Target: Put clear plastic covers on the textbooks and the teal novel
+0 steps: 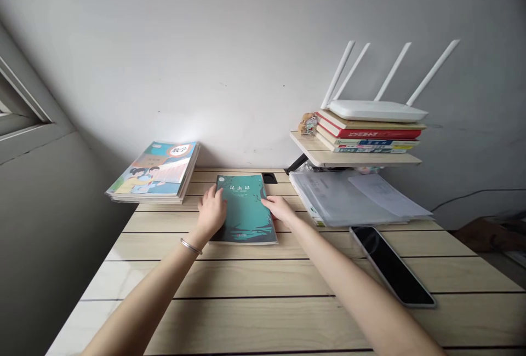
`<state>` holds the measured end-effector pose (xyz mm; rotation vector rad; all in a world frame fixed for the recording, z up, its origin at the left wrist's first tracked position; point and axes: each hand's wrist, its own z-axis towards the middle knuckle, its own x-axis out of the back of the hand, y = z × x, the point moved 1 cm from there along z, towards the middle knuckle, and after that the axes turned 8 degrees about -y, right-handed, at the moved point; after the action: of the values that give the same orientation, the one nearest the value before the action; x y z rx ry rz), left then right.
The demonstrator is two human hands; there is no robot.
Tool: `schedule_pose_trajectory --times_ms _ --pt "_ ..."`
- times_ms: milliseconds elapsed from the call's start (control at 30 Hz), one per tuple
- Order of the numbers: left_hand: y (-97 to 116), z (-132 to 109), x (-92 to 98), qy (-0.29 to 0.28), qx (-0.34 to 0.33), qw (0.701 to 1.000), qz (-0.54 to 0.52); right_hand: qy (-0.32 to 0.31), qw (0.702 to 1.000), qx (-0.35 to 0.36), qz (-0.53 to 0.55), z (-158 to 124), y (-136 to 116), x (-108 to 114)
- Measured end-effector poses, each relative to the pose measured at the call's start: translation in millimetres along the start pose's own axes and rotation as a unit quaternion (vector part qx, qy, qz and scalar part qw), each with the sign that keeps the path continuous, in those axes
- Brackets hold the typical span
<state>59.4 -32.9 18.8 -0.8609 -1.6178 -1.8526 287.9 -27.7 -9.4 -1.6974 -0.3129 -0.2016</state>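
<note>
A teal book (pixel 245 211) with white characters on its cover lies face up on the wooden desk (pixel 246 279). My left hand (pixel 212 209), a silver bangle at its wrist, rests on the book's left edge with its fingers somewhat apart. At the right edge, my right hand (pixel 277 208) grips the book, the thumb on the cover and the other fingers mostly hidden beside or beneath it.
Stacked books (pixel 158 172) sit at the back left. On the right, a raised shelf (pixel 353 158) bears books (pixel 370 134) and a white router (pixel 376 109). Papers in clear folders (pixel 337 200) lie below it, and a phone (pixel 392 265) lies nearer me.
</note>
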Motion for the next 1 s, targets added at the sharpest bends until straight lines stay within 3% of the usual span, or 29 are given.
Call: schedule_pose_trajectory --times_ms 67,167,333,433,533,733,833,1000 --pt "-7 -10 -8.6 -0.035 -0.077 0.99 0.114 0.019 0.999 0.003 -0.027 1 3 1" --pt "-22 -14 -16.0 -0.071 -0.121 0.973 0.185 0.051 0.997 0.014 -0.063 3 5 -1" --pt "-39 -15 -8.3 -0.083 -0.155 0.97 0.169 0.124 0.986 0.05 -0.101 2 2 -6" --pt "-42 -34 1.2 -0.101 -0.221 0.96 0.141 0.148 0.981 0.065 -0.105 -11 3 -4" --pt "-46 -60 7.4 -0.114 -0.264 0.95 0.122 0.115 0.985 0.097 -0.087 -36 12 -4" --pt "-59 -78 4.3 -0.043 -0.203 0.975 0.081 0.006 0.976 0.167 -0.137 -86 28 -14" --pt "-63 -76 2.7 -0.034 -0.198 0.978 0.05 0.007 0.959 0.193 -0.205 -92 30 -16" --pt "-66 -74 4.2 -0.029 -0.192 0.981 0.029 -0.011 0.941 0.18 -0.287 -89 35 -16"
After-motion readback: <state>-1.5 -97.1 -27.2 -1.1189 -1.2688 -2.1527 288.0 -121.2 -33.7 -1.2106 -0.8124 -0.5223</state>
